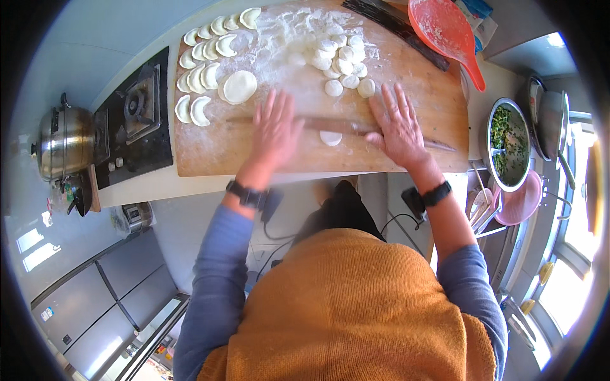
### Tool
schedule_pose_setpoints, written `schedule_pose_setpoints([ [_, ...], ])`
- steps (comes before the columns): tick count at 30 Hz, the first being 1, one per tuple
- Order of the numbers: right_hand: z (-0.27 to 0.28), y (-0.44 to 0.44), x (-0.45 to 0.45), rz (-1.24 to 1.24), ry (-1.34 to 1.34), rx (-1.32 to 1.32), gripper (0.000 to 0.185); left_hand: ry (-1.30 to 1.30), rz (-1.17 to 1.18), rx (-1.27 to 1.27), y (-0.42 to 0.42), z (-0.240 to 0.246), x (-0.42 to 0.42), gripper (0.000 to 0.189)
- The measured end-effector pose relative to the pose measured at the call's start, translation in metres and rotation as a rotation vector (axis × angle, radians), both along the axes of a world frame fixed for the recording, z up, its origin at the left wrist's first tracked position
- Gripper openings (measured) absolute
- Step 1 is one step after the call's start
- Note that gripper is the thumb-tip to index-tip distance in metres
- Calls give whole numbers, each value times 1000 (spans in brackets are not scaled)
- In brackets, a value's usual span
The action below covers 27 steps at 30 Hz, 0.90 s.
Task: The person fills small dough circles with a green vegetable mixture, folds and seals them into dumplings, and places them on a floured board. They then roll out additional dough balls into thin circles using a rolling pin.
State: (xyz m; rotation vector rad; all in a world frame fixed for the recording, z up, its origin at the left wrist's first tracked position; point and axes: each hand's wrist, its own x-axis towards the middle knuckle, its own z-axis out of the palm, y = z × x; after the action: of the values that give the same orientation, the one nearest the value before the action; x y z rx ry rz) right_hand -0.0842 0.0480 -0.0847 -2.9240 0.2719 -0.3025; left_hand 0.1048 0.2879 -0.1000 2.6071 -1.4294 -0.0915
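Both of my hands lie palm down, fingers extended, over a thin wooden rolling pin [329, 125] blurred by motion. My left hand [276, 126] is on its left part, my right hand [395, 124] on its right part. Under the pin, between the hands, a small dough round [330, 138] shows partly. Beyond my right fingertips lies a cluster of flattened dough pieces [345, 59]. Rolled dough wrappers [239, 87] lie stacked left of my left hand. Folded dumplings [199, 111] stand in rows at the board's left. Flour dusts the wooden board [214, 157].
A red plastic scoop [443, 33] rests over a dark board [395, 28] at the back right. A steel bowl of chopped green filling [509, 145] stands right of the board. To the left are a gas hob [136, 143] and a steel pot [66, 143].
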Motion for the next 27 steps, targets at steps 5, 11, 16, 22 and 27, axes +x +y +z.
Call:
schedule_pose_setpoints([
  [5,1,13,-23,43,100,-101,84,34,-6,-2,21,1,-19,63],
  [11,2,32,-48,96,187,51,83,136,-20,-4,59,8,-51,65],
  [16,-3,-2,3,-26,16,-76,78,35,32,-71,4,-7,-1,69],
  [22,-8,25,-27,27,31,68,48,54,3,-95,7,6,-51,85],
  [27,-1,34,-33,50,-103,175,28,147,-141,-169,-25,2,-65,78],
])
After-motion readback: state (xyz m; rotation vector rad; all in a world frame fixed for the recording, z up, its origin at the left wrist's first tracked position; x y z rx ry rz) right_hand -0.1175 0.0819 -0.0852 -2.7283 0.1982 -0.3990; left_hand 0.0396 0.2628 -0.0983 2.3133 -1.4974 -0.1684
